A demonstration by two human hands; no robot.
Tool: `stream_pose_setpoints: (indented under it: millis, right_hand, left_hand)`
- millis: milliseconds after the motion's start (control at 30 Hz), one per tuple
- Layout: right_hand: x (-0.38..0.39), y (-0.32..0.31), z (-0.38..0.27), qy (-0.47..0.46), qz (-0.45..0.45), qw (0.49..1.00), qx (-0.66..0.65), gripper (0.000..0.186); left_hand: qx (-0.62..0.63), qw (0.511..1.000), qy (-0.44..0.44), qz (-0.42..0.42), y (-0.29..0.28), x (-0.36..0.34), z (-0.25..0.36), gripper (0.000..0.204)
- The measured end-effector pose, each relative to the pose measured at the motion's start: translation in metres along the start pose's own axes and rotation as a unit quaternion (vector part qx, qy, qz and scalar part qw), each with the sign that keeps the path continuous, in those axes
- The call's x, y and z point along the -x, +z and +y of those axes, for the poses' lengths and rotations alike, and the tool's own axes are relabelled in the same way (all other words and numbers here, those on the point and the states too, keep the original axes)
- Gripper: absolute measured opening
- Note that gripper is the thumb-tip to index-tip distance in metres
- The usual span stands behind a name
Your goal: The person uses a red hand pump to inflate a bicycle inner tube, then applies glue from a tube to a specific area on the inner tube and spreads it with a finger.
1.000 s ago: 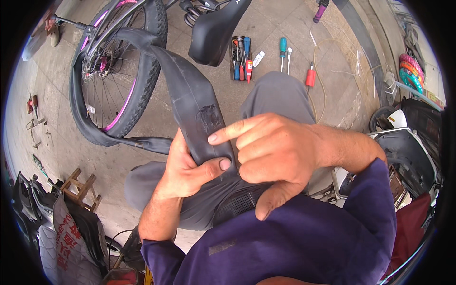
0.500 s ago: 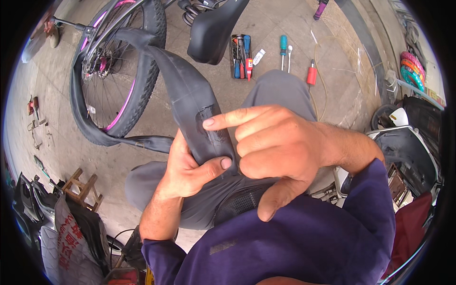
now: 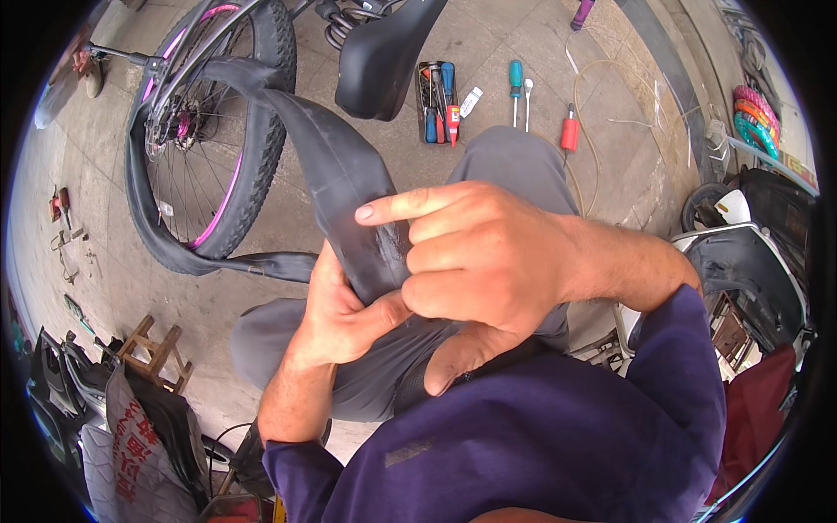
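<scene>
A black bicycle inner tube stretches across my lap from the rear wheel. My left hand is closed round it from below, thumb on its near side. A dark, shiny patch marks the tube's upper face. Over this spot, my right hand points leftward with its index finger, whose tip is against the tube beside the patch. The other fingers are loosely curled, the thumb hangs apart, and nothing is held in them. Part of the patch is hidden behind my right hand.
Beyond my knee, a black saddle overhangs the floor beside a tool tray. A green-handled screwdriver, a metal tool and a red-handled tool lie nearby. A wooden stool stands left; a person's foot shows upper left.
My right index fingertip has slid left over the tube, from the dark patch to beside it. My right hand now covers my left thumb's tip. The left hand keeps its hold.
</scene>
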State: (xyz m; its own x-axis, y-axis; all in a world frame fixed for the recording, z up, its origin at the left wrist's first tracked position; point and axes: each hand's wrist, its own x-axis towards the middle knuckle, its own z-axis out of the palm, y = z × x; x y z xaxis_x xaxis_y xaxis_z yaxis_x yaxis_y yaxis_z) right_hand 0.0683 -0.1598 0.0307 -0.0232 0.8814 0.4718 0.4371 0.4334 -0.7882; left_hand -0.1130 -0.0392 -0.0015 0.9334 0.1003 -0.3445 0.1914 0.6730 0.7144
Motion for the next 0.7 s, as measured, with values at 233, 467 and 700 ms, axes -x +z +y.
stream_pose_setpoints:
  millis: [233,467,700]
  right_hand:
    - [0.024,-0.009,-0.012,0.074,0.040,0.991,-0.103,0.066]
    - [0.042,0.009,-0.020,0.102,0.062,0.973,-0.196,0.065]
    - [0.041,0.011,-0.011,0.088,0.155,0.970,-0.164,0.059]
  left_hand:
    - [-0.068,0.997,0.041,0.004,-0.007,0.000,-0.001,0.066]
    - [-0.013,0.999,0.024,0.036,-0.002,-0.002,0.004,0.067]
    - [-0.053,0.995,0.004,0.081,0.002,-0.010,0.005,0.072]
